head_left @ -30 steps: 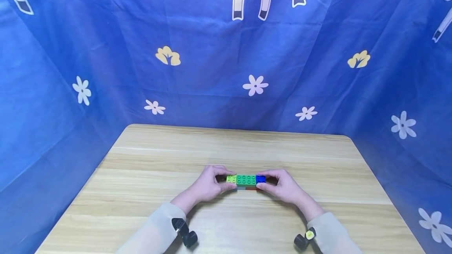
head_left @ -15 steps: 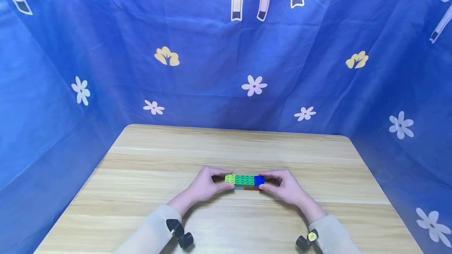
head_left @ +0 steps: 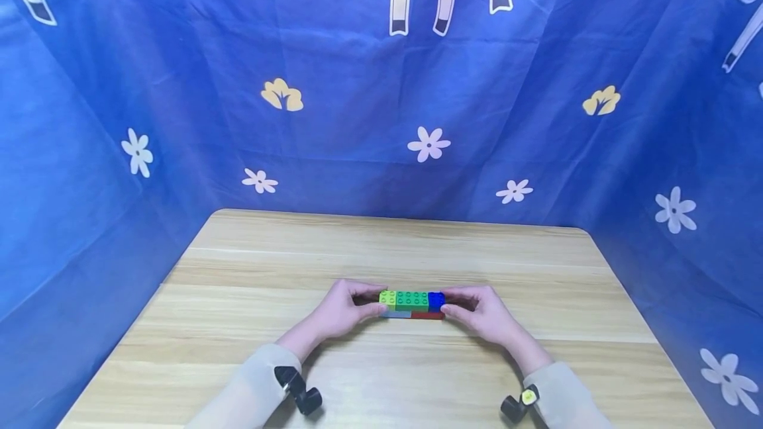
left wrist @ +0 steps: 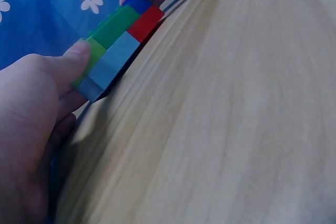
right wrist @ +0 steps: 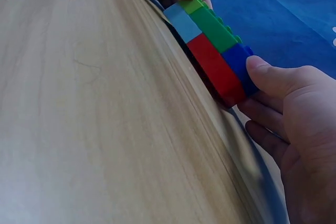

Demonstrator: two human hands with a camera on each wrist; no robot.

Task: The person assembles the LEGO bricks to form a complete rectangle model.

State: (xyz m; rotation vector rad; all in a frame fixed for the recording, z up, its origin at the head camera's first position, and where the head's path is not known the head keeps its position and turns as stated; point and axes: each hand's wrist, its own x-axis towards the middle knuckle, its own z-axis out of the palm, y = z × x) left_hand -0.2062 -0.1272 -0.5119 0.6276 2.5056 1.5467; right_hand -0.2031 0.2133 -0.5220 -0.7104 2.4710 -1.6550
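Observation:
A two-layer block of joined toy building bricks is held in the middle of the table. Its top row has a lime brick, a longer green brick and a dark blue brick. Below them lie a light blue brick and a red brick. My left hand pinches the lime end between thumb and fingers. At the opposite end, my right hand grips the dark blue brick the same way. A dark strip shows under the lower row; whether the block touches the table I cannot tell.
The wood-grain table has rounded far corners. A blue curtain with flowers and animal legs printed on it surrounds the back and sides. Small black cameras sit on both wrists.
The lower light blue and red bricks show more from the head view now. Both hands stay on the block's ends. My left forearm has shifted slightly left.

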